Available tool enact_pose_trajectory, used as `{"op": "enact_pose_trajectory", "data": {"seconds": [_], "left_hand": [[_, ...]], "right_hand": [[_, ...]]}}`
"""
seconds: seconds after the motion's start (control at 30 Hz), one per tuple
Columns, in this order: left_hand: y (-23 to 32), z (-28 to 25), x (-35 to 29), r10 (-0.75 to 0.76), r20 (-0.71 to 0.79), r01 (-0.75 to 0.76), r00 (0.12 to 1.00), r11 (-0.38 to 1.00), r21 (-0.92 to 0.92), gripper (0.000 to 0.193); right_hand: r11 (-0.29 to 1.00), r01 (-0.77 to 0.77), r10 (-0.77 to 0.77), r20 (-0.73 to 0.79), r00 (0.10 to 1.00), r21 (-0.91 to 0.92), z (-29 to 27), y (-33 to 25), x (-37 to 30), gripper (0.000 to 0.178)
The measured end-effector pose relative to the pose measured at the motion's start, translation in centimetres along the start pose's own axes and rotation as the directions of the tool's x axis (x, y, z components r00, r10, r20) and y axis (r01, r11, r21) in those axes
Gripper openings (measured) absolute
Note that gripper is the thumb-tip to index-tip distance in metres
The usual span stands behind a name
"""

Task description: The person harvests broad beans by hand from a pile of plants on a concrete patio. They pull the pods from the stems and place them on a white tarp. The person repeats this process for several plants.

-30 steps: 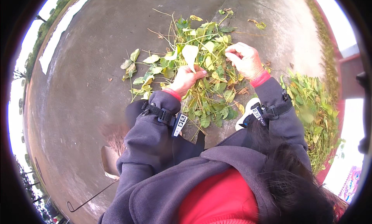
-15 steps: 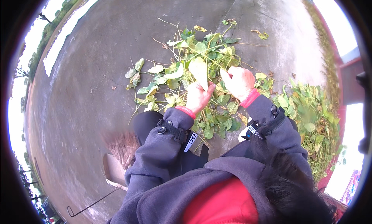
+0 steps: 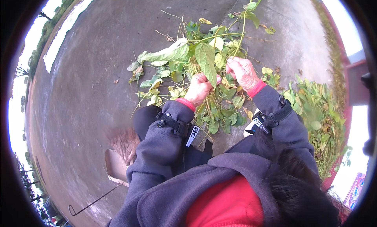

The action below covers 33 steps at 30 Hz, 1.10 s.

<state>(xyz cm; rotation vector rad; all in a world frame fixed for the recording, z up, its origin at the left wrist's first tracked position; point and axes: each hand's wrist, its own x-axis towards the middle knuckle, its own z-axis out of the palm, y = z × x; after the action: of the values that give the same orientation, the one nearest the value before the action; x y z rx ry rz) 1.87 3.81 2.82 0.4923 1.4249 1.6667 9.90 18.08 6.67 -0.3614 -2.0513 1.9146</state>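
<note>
A loose heap of leafy bean-like stalks [image 3: 167, 72], green and yellowing, lies on the ground in front of me. My right hand [image 3: 244, 74] pinches a green stem [image 3: 242, 27], which rises from the fingers to a leafy tip and branches leftward to large leaves. One broad green leaf [image 3: 206, 60] hangs from it, its tip over the fingers of my left hand [image 3: 199, 89]. That left hand is closed at the heap's near middle, a little lower than the right. What it grips is hidden behind the leaf.
A bigger pile of leafy stalks [image 3: 320, 125] lies at my right. At my left are brown broom bristles [image 3: 123, 142] and a dustpan [image 3: 115, 164] with a thin bent wire handle [image 3: 94, 198]. A few loose leaves [image 3: 269, 29] are scattered on the concrete ground [image 3: 90, 93].
A leafy stem now stands up from my right hand, its large leaves spread above the heap. My right hand has shifted slightly up; the pale leaf at my left hand has given way to a greener one.
</note>
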Motion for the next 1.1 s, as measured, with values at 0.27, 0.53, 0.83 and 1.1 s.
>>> {"op": "enact_pose_trajectory", "data": {"seconds": [0.27, 0.53, 0.83, 1.1], "left_hand": [[-0.2, -0.5, 0.8, 0.133, 0.160, -0.099, 0.978, 0.974, -0.202, 0.005], [-1.2, -1.6, 0.7, 0.040, -0.115, -0.039, 0.993, 0.999, 0.007, 0.004], [-1.0, -0.9, 0.5, -0.034, 0.092, 0.026, 0.995, 0.997, 0.077, 0.005], [-1.9, -1.2, 0.7, 0.168, -0.046, -0.124, 0.985, 0.860, 0.496, 0.007]], "right_hand": [[0.758, -0.298, 0.222, 0.201, 0.954, 0.579, -0.2, -1.9, -0.3, 0.029], [0.853, 0.016, 0.036, -0.089, 0.995, 0.522, -7.4, -5.5, 1.7, 0.030], [0.984, -0.109, 0.090, -0.134, 0.987, -0.141, -4.1, -0.4, 1.4, 0.030], [0.901, -0.248, 0.252, -0.035, 0.967, -0.357, -5.0, -1.6, 1.4, 0.024]]}}
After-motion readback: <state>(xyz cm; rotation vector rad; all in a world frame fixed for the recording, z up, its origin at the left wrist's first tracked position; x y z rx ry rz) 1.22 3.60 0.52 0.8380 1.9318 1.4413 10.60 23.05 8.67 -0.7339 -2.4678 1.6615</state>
